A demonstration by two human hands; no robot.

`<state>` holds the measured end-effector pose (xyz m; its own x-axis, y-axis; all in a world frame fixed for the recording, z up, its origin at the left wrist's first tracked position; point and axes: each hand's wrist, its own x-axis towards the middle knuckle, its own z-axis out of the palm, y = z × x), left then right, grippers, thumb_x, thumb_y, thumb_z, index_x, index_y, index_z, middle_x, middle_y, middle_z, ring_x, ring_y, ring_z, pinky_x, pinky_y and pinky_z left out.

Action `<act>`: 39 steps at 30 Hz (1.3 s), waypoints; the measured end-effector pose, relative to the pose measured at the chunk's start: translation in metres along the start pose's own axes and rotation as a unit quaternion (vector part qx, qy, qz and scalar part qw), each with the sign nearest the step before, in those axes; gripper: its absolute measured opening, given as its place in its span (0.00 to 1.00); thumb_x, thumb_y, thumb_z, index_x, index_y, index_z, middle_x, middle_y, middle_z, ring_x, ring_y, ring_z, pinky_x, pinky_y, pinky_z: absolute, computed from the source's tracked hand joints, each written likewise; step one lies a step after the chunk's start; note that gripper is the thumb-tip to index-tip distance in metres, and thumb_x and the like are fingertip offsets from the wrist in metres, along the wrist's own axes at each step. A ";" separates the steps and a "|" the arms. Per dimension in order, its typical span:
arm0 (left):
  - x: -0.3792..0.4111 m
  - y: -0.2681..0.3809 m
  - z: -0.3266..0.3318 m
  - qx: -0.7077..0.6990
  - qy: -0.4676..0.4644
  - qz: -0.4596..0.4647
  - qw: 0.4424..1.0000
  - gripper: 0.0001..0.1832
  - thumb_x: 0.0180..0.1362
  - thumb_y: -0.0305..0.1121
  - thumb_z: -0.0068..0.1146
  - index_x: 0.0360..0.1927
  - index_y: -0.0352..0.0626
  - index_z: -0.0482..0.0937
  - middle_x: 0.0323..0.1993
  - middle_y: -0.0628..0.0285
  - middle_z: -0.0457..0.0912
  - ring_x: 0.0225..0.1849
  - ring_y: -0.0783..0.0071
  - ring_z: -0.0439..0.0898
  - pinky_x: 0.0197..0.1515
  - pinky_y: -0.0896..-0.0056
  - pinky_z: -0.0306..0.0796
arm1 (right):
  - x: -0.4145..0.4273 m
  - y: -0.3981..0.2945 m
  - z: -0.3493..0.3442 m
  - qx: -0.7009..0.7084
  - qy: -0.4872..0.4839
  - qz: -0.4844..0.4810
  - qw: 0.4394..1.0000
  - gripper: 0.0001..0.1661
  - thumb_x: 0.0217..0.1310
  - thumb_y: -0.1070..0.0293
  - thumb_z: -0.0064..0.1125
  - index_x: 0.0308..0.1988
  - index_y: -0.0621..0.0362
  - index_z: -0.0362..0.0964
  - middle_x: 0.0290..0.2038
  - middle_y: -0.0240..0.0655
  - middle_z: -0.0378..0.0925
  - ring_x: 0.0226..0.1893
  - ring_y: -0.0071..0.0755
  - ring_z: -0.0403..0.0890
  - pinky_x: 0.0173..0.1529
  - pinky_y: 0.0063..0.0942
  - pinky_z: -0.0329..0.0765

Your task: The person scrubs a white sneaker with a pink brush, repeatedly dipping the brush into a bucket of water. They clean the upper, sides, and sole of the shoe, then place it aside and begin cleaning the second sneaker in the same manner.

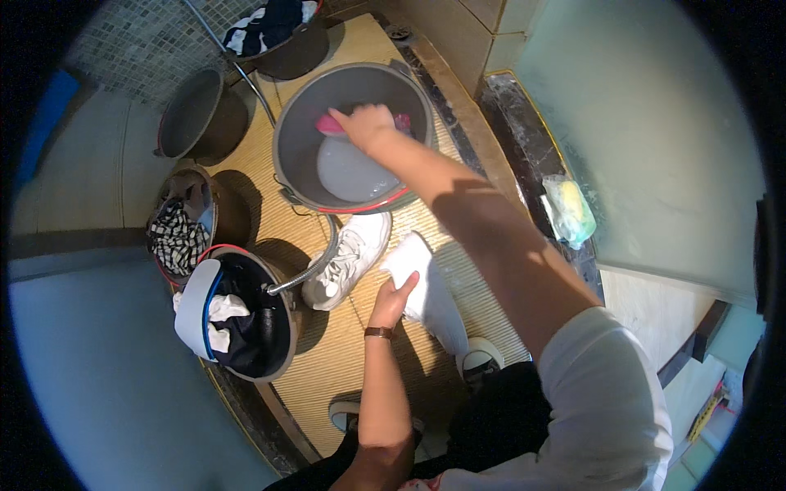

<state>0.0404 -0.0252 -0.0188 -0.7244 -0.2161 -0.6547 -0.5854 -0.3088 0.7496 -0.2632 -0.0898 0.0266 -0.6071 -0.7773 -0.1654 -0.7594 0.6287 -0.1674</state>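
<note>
My left hand [391,302], with a brown-banded watch at the wrist, grips a white shoe [439,301] above the mat. My right hand [367,126] is inside a large grey bucket [298,166] and holds a pink item [330,125], largely covered by the fingers; it may be a brush. Cloudy, slightly foamy water [353,169] lies in the bottom of that bucket. Below its rim rests a second white lace-up shoe [349,261] on the ribbed yellow mat [374,344]. A metal shower hose [316,262] passes beside this shoe.
At left, one bucket [295,344] holds dark and white cloth, another [212,215] checked cloth [178,239]. A bucket [190,116] leans near the wall; one with clothes [267,30] stands behind. A plastic-wrapped package [570,208] sits on the dark ledge beside frosted glass [645,153].
</note>
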 end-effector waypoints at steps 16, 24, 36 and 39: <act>0.035 -0.015 0.022 -0.407 0.016 0.060 0.911 0.28 0.65 0.51 0.42 0.57 0.38 0.68 0.52 0.58 0.77 0.51 0.65 0.77 0.53 0.64 0.70 | -0.248 -0.004 -0.058 0.214 -0.021 0.001 0.977 0.43 0.57 0.67 0.50 0.69 0.36 0.44 0.33 0.48 0.77 0.29 0.46 0.81 0.33 0.38 0.77; 0.047 -0.023 0.026 -0.476 0.009 0.041 0.878 0.28 0.67 0.51 0.35 0.58 0.38 0.67 0.54 0.58 0.76 0.54 0.62 0.75 0.58 0.61 0.67 | -0.280 -0.021 0.011 0.041 -0.237 0.008 0.971 0.39 0.65 0.59 0.45 0.70 0.47 0.38 0.38 0.49 0.80 0.36 0.46 0.84 0.37 0.41 0.81; 0.048 -0.014 0.043 -0.514 -0.086 0.061 0.851 0.34 0.64 0.62 0.32 0.57 0.42 0.68 0.47 0.61 0.78 0.45 0.64 0.77 0.51 0.56 0.70 | -0.307 -0.006 0.027 0.027 -0.136 -0.026 0.990 0.23 0.66 0.60 0.41 0.57 0.55 0.63 0.35 0.42 0.81 0.34 0.43 0.84 0.33 0.40 0.80; 0.040 -0.009 0.035 -0.473 -0.087 0.029 0.877 0.28 0.64 0.54 0.44 0.54 0.40 0.71 0.44 0.59 0.79 0.40 0.65 0.78 0.44 0.58 0.73 | -0.320 -0.005 0.014 0.013 -0.084 -0.053 0.995 0.24 0.66 0.59 0.42 0.59 0.50 0.62 0.27 0.40 0.81 0.25 0.41 0.83 0.28 0.39 0.79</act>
<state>0.0034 0.0010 -0.0483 -0.8350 -0.1379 -0.5327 -0.0423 -0.9492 0.3120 -0.0619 0.1567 0.0662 -0.4735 -0.8259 -0.3059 -0.8100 0.5448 -0.2171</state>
